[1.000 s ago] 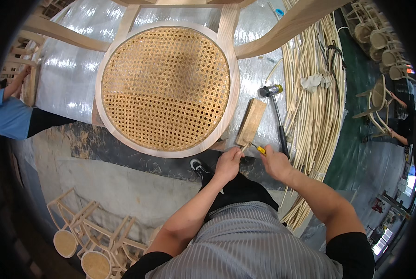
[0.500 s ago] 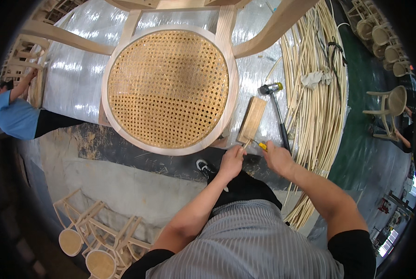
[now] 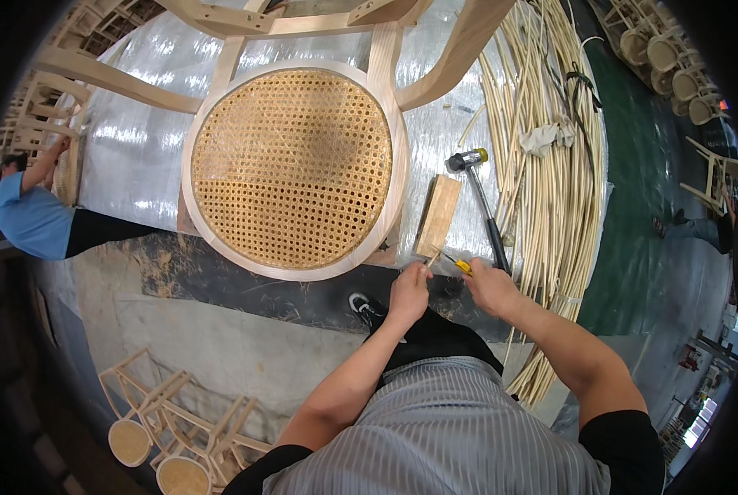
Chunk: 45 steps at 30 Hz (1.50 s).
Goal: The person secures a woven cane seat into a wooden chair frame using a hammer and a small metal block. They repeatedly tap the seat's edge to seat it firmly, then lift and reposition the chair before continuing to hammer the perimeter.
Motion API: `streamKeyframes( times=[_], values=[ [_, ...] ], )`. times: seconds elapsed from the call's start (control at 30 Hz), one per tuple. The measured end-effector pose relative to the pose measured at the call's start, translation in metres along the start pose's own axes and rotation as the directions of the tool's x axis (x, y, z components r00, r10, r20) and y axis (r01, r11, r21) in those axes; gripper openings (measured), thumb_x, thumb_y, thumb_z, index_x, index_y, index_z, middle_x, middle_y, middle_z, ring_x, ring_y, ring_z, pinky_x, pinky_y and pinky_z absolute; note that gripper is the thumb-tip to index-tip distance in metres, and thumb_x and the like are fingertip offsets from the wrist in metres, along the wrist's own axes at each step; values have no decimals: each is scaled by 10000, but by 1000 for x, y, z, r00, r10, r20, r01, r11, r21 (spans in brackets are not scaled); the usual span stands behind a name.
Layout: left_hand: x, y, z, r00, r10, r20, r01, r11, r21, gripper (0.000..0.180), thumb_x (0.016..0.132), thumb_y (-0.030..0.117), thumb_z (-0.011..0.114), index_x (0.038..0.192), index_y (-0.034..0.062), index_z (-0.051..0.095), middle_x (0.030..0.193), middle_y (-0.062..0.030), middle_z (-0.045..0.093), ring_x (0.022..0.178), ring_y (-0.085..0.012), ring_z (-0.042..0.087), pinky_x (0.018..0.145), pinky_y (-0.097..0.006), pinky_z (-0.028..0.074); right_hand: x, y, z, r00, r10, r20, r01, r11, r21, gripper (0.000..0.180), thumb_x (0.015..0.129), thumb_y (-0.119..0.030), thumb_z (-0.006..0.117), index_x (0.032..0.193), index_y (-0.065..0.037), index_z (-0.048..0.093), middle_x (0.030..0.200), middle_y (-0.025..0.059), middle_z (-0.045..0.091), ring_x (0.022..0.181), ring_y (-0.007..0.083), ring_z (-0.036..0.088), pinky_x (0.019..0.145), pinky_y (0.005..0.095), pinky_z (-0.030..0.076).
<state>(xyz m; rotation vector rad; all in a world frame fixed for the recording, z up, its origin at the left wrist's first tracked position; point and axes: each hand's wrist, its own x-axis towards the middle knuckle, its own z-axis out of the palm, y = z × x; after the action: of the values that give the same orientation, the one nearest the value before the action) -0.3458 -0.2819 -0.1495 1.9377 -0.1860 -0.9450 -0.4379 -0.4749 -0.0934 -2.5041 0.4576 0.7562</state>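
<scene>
Between the closed fingers of my left hand (image 3: 408, 294) is a short, thin pale strip (image 3: 432, 260), apparently cane. My right hand (image 3: 493, 289) is wrapped round a yellow-handled tool (image 3: 464, 266) with a thin shaft; its exact kind is unclear. The tool's tip is close to the strip, at the near end of a wooden block (image 3: 440, 214); I cannot tell whether they touch. Right of the block lies a mallet (image 3: 486, 210) with a dark grip. To the left is a chair's round woven cane seat (image 3: 295, 165) in a pale wooden ring (image 3: 189, 177).
A long bundle of cane rods (image 3: 542, 206) with a crumpled cloth (image 3: 548, 136) lies at the right on the plastic-covered table (image 3: 130, 140). Chair frames (image 3: 179, 412) stand on the floor at lower left. A person in blue (image 3: 35, 214) works at far left; another stands far right.
The view has shifted slightly, and the bench things appear a little further left. Both hands keep their grips, almost in place. At far right, the chair by the other person has changed position.
</scene>
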Motion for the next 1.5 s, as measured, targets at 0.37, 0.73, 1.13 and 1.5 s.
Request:
streamKeyframes(
  times=[0.37,0.73,1.13,1.5],
  values=[
    [9,-5,-4,998,47,36,-48,998,34,288,1121,231,486,992,22,635,784,-140,630,753,-282,654,739,-424,511,-1,2,9,996,84,17,-84,996,-13,282,1096,-266,534,1156,0,464,909,300,715,811,519,709,737,613,554],
    [-14,-7,-22,968,214,131,-169,942,-289,108,1122,119,539,1084,44,607,781,23,526,674,-65,471,610,-248,396,-11,18,21,994,-7,-112,73,797,600,302,1083,-305,612,1158,-20,544,788,215,702,648,379,707,618,488,546],
    [-74,66,-92,979,148,138,-85,920,-382,245,1147,173,523,1275,28,673,795,9,637,563,-11,475,494,-182,385,9,-4,-50,590,-167,-790,301,953,23,507,973,-137,737,1432,23,595,1080,239,707,982,458,701,939,490,556],
    [-92,110,-157,951,306,45,-305,952,-35,279,1117,150,553,1361,61,657,790,-23,617,711,-107,585,639,-291,481,9,-131,-127,843,-235,-483,537,328,777,136,1040,-104,675,1031,12,745,753,55,712,618,92,669,575,259,533]
  ],
)
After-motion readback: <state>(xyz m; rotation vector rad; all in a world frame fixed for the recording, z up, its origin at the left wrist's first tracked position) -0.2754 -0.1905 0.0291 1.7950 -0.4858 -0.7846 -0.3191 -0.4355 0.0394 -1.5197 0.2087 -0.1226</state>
